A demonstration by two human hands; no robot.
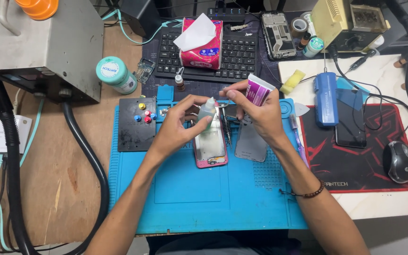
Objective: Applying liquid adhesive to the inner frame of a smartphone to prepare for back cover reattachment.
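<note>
My left hand (178, 125) grips a small clear squeeze bottle (207, 111) held upright over an opened phone with a pink frame (210, 150). My right hand (260, 115) holds a purple and white tube (258, 90), and its thumb and forefinger reach toward the bottle's tip. The phone lies on a blue work mat (190, 193), beside a grey back cover (251, 146). Tweezers and a thin tool (226, 127) lie between the hands, partly hidden.
A black plate with coloured caps (137, 123) sits at the mat's left. Behind are a keyboard (232, 52), a tissue pack (201, 42), a teal jar (115, 74) and a grey machine (43, 47). Right: a blue tool (326, 97), a dark phone (350, 123), a mouse (399, 161).
</note>
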